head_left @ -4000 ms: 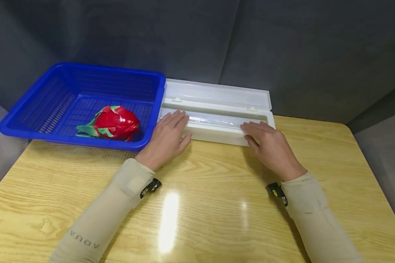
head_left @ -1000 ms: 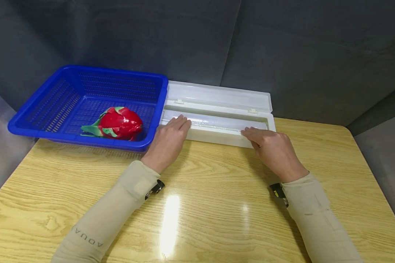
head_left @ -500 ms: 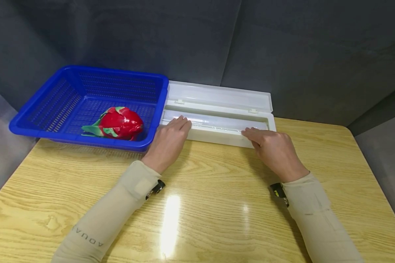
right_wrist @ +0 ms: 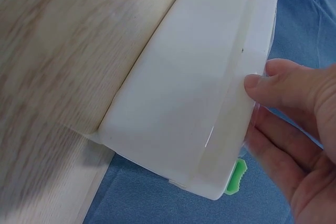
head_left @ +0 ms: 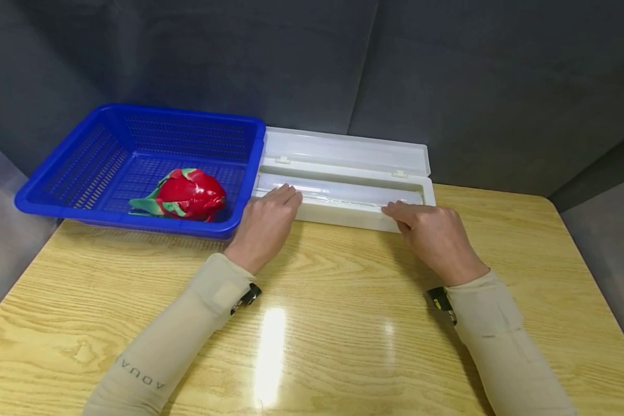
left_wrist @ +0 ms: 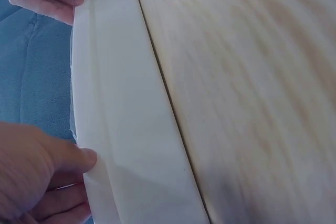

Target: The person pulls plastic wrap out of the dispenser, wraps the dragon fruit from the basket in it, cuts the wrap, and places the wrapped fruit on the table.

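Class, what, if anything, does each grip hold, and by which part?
The left grip and right grip both pinch the white plastic-wrap box at its front rim; whether they also pinch the clear film there cannot be told.

A long white box [head_left: 338, 215] lies flat on the wooden table [head_left: 338, 323], with its lid [head_left: 343, 148] tipped right back. Inside is a long roll of clear plastic wrap [head_left: 343, 189], shiny on top. The left hand [head_left: 266, 225] pinches at the box's front edge near one end, and the right hand [head_left: 437, 234] near the other. Both seem to hold the wrap's loose edge, but it is hard to see.
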Demonstrator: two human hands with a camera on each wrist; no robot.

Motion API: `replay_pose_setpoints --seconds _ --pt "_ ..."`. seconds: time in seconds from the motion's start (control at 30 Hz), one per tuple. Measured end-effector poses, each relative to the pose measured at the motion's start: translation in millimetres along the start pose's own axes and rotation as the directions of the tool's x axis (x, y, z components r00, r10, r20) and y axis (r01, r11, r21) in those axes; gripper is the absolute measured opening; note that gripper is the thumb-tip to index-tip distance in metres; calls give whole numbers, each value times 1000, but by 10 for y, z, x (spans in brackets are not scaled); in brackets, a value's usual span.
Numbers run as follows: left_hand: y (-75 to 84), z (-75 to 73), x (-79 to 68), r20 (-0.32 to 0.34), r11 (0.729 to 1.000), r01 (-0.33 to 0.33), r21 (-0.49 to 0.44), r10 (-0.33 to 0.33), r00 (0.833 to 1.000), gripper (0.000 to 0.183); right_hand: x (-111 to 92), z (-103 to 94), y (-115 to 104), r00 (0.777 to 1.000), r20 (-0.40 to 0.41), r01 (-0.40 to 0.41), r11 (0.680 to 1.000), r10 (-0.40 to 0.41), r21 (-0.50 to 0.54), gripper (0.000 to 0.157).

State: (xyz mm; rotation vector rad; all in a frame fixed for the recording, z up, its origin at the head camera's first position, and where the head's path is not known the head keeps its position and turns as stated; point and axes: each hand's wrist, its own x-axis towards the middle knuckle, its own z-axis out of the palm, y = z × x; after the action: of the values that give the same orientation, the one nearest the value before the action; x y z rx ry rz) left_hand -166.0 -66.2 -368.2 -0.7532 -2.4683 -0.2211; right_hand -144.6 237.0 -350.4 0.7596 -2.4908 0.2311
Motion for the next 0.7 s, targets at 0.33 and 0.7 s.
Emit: replay_pose_setpoints --seconds 0.33,0.7 --pt "6 -4 -8 -1 1000 -1 9 1 1000 23 6 -8 -18 1000 -16 8 1000 -8 -2 27" --pt "16 1 14 -29 1000 14 0 -14 999 21 -4 -12 -3 999 -37 11 1000 -11 -1 30"
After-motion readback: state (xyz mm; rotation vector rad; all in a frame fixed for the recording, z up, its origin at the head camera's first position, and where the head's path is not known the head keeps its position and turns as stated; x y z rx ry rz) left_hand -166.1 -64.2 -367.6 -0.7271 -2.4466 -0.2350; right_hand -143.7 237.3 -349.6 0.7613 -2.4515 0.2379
